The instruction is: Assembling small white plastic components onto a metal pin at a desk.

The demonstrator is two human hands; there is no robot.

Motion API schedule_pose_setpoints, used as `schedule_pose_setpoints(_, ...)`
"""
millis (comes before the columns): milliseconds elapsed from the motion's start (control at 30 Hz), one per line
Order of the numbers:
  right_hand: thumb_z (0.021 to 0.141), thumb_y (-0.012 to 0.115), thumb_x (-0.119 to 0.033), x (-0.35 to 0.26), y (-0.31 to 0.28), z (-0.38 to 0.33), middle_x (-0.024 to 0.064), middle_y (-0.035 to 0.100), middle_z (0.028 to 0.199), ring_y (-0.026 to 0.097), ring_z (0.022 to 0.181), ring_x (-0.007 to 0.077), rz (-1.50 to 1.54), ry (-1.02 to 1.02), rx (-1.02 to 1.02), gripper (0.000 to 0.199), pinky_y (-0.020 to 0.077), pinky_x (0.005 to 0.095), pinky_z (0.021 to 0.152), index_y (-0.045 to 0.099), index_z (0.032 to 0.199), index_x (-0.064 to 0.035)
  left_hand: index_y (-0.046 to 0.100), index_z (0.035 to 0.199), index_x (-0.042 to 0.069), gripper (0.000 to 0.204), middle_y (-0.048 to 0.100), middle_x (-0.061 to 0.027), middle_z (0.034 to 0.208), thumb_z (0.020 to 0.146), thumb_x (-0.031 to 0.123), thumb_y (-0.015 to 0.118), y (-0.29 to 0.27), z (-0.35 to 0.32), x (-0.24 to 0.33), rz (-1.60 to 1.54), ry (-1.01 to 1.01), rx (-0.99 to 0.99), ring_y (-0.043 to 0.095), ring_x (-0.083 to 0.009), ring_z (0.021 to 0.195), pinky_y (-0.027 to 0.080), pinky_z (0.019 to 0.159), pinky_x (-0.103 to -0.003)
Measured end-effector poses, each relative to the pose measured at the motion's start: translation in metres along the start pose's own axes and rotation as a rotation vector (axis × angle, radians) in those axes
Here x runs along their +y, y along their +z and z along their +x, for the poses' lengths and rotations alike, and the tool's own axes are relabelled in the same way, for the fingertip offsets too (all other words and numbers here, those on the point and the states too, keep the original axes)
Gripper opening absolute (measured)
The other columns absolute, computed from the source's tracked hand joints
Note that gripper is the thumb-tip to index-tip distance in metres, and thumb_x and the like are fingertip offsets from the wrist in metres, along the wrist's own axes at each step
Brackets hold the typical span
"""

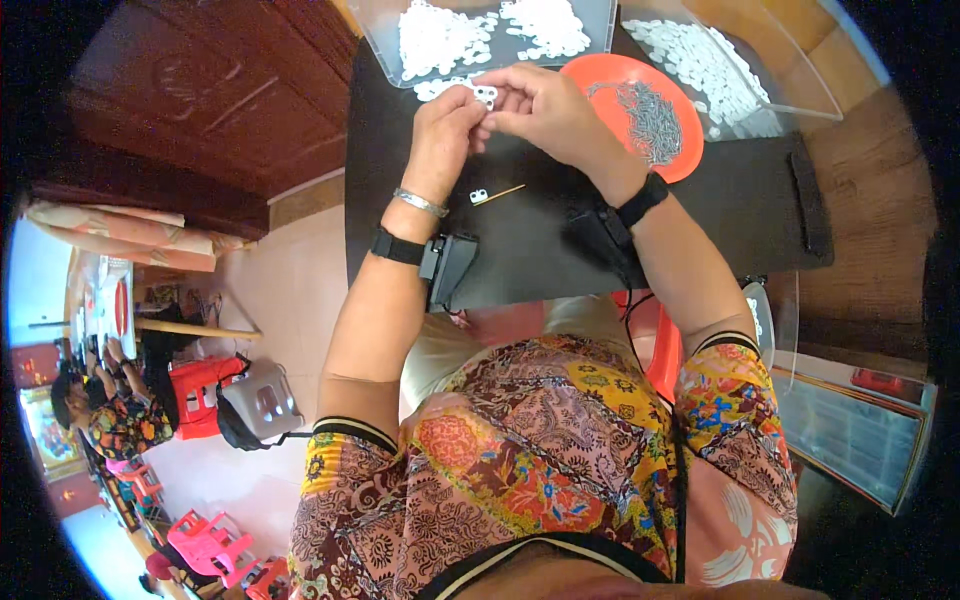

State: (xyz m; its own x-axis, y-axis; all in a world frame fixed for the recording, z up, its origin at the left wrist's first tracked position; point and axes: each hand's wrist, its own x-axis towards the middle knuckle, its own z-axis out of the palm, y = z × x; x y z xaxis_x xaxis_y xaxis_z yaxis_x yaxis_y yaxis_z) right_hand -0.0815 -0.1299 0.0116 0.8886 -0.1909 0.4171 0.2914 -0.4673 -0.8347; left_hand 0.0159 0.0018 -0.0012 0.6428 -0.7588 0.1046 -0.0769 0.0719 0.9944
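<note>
Over the far part of the dark table, my left hand (445,125) and my right hand (550,112) meet around a small white plastic piece with holes (486,96). The fingertips of both hands pinch it. On the table nearer to me lies a similar small white piece (478,197) with dark holes, touching or beside a thin wooden stick (506,191). More white pieces (440,88) are heaped just beyond my left hand. To the right of my right hand, an orange plate (690,150) holds a pile of small grey metal pins or screws (655,120).
A clear plastic bin (385,60) with white parts stands at the far edge, and another clear container (790,95) with white pieces at the far right. Black devices are strapped to both wrists. At left are stools (210,545), a grey chair (262,402) and another person (125,425).
</note>
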Motion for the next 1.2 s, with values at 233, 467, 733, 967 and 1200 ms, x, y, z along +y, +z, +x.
schedule_pose_setpoints(233,0.071,0.068,-0.005,0.0,0.001,-0.001,0.0029,0.056,0.074,0.052,0.06,0.0089,-0.212,-0.147,0.108,0.031,0.0448,0.0227,0.057,0.064,0.102,-0.0049,0.058,0.077,0.004,0.019,0.057,-0.0025,0.061,0.088,0.016,0.048,-0.002,-0.001,0.005,-0.15,-0.056,-0.035,0.05,-0.009,0.048,0.038,0.046,-0.021)
schedule_pose_setpoints(467,0.07,0.067,-0.003,0.002,0.002,0.0,0.0013,0.052,0.073,0.05,0.061,0.0085,-0.254,-0.147,0.086,0.032,0.0428,0.0221,0.055,0.064,0.102,-0.0069,0.058,0.084,0.0,0.023,0.057,-0.0056,0.063,0.089,0.019,0.048,-0.004,0.002,0.006,-0.114,-0.104,-0.083,0.051,-0.0128,0.05,0.04,0.049,-0.023)
schedule_pose_setpoints(733,0.072,0.069,-0.011,-0.003,0.004,-0.002,0.0059,0.055,0.075,0.055,0.063,0.015,-0.375,-0.268,0.167,0.028,0.0457,0.0255,0.057,0.064,0.1,-0.0056,0.059,0.081,0.004,0.023,0.058,-0.0023,0.062,0.089,0.022,0.047,-0.003,0.001,0.001,-0.144,-0.073,-0.05,0.051,-0.009,0.049,0.038,0.046,-0.021)
schedule_pose_setpoints(967,0.075,0.068,-0.014,0.0,0.004,-0.003,0.0075,0.057,0.078,0.059,0.067,0.0182,-0.439,-0.354,0.174,0.026,0.0469,0.0281,0.058,0.064,0.098,-0.004,0.056,0.075,0.005,0.025,0.054,-0.002,0.06,0.09,0.022,0.046,0.0,0.0,0.003,-0.166,-0.014,-0.039,0.048,-0.0097,0.049,0.037,0.048,-0.021)
schedule_pose_setpoints(1200,0.075,0.066,-0.014,-0.015,0.003,-0.004,0.0083,0.057,0.081,0.06,0.069,0.0193,-0.45,-0.299,0.148,0.025,0.0474,0.0281,0.06,0.064,0.098,-0.0037,0.057,0.075,0.004,0.023,0.054,-0.0022,0.06,0.089,0.019,0.047,0.002,-0.003,0.011,-0.136,0.036,-0.025,0.049,-0.0096,0.05,0.037,0.048,-0.021)
